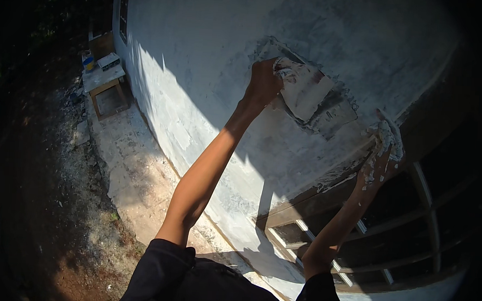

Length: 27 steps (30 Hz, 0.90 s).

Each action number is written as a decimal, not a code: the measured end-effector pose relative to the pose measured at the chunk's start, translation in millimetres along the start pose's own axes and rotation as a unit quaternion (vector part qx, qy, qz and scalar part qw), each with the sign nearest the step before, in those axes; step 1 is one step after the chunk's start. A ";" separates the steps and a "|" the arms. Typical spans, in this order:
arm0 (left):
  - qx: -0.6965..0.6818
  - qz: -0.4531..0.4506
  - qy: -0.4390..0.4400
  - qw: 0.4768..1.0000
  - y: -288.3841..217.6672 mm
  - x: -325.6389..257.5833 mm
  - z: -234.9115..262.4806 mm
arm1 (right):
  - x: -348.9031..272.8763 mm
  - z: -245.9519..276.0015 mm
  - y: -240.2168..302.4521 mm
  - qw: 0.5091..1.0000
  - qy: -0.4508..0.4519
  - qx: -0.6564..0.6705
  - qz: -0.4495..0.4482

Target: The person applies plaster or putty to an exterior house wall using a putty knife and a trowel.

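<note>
The left hand [263, 81] is up against the white wall [202, 50], fingers [275, 70] wrapped tight round the handle end of a wide flat trowel [307, 88], whose blade lies almost flat on the plaster just to the right of those fingers. Around and below the blade is a grey, rough patch [336, 109] where wet filler has been laid on, darker than the dry paint about it.

The right hand [379, 166] sits lower and well to the right, beside the top of the dark window frame [389, 234]. It is caked in pale filler, and it seems to carry a lump or a small smeared tool [391, 142] above its fingers; how far those fingers are closed I cannot tell under the mess.

To do this stroke well, I would judge the blade wants a shallow tilt, its leading edge lifted a touch, with even pressure from the wrist so the filler feathers out into the dry wall and leaves no ridge. The edge near the window frame looks ragged and would need a careful pass.

Far off to the left of both hands, down on the ground, stands a small wooden surface [105, 81] with tins on it.
</note>
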<state>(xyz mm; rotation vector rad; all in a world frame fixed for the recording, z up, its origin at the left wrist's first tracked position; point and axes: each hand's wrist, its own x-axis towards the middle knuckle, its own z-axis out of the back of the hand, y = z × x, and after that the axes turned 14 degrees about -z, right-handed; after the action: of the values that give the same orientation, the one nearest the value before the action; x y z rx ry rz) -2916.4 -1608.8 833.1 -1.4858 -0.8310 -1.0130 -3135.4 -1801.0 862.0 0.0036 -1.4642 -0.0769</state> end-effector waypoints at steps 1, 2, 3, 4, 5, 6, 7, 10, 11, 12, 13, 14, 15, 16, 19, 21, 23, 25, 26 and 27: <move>0.031 -0.011 -0.015 0.999 2.4 0.7 -1.4 | 0.1 2.2 -0.4 1.000 0.003 0.015 -0.011; 0.028 -0.010 -0.015 0.999 4.8 2.0 -2.9 | 0.4 3.8 -0.8 0.999 0.007 0.031 -0.022; 0.050 -0.005 -0.008 0.999 7.2 3.6 -4.0 | 0.3 4.6 -1.0 0.998 0.010 0.047 -0.034; 0.071 -0.001 -0.001 0.997 8.9 5.2 -5.5 | 0.3 6.1 -1.8 0.997 0.013 0.062 -0.046; 0.068 0.000 0.000 0.998 11.1 6.7 -4.0 | -0.1 6.9 -2.3 0.995 0.017 0.078 -0.058; 0.087 -0.002 -0.010 0.996 14.0 7.9 1.1 | -1.0 7.2 -2.5 0.993 0.019 0.094 -0.070; 0.103 -0.005 -0.021 0.994 16.8 9.6 4.9 | -1.6 7.3 -3.1 0.991 0.021 0.107 -0.082; 0.117 -0.018 -0.054 0.992 30.1 11.6 36.8 | -8.6 -0.7 2.4 0.978 0.024 0.166 -0.120; 0.118 -0.023 -0.073 0.990 26.4 13.0 41.9 | -8.9 2.5 0.6 0.974 0.025 0.181 -0.131; 0.115 -0.024 -0.072 0.990 22.3 12.4 47.6 | -9.2 5.0 -0.8 0.970 0.026 0.197 -0.141; 0.106 -0.001 -0.073 0.992 5.4 11.1 57.7 | -11.6 4.5 -1.2 0.964 0.027 0.216 -0.154; 0.094 0.022 -0.075 0.992 -6.8 7.0 62.7 | -13.2 4.7 -0.3 0.958 0.028 0.234 -0.165; 0.093 0.021 -0.074 0.993 -14.2 -0.5 59.2 | -14.3 4.5 0.5 0.952 0.028 0.251 -0.175; 0.150 0.014 -0.047 0.988 -24.8 -8.5 52.1 | -14.5 5.7 2.6 0.945 0.030 0.269 -0.186; 0.255 -0.018 0.025 0.966 -41.2 -37.5 -0.3 | -17.5 8.3 6.6 0.919 0.040 0.329 -0.215; 0.198 0.011 0.069 0.978 -65.2 -50.0 -42.2 | -18.9 14.1 3.9 0.903 0.045 0.359 -0.231; 0.184 0.004 0.088 0.979 -86.1 -58.2 -64.2 | -21.5 13.0 8.4 0.883 0.050 0.395 -0.251; 0.169 0.000 0.112 0.979 -109.7 -65.2 -84.9 | -16.5 18.7 20.7 0.913 0.059 0.323 -0.243; 0.170 -0.001 0.111 0.979 -119.7 -69.8 -97.0 | -14.0 21.0 25.8 0.938 0.066 0.249 -0.232; 0.196 -0.026 0.128 0.972 -129.5 -74.1 -109.0 | -13.4 21.5 26.2 0.938 0.065 0.250 -0.232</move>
<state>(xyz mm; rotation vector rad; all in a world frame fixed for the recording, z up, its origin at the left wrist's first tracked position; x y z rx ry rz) -3079.4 -1694.6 818.6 -0.9794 -0.8288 -0.9871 -3156.9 -1773.2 852.2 0.7579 -1.2912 -0.0841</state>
